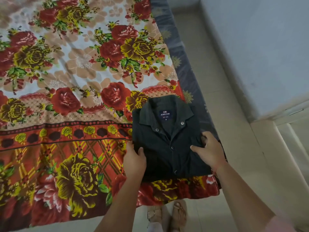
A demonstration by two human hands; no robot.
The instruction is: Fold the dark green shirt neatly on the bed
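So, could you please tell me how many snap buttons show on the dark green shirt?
4: upper right snap by the collar, upper left snap, middle snap, lowest snap; folds may hide more.

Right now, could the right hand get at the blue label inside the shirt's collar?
Probably yes. The right hand grips the right edge of the dark green shirt, and the blue label lies uncovered in the collar just beyond it, with nothing between. It would have to let go first.

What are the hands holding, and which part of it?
The folded shirt. The left hand holds its left edge, thumb on top; the right hand holds its right edge.
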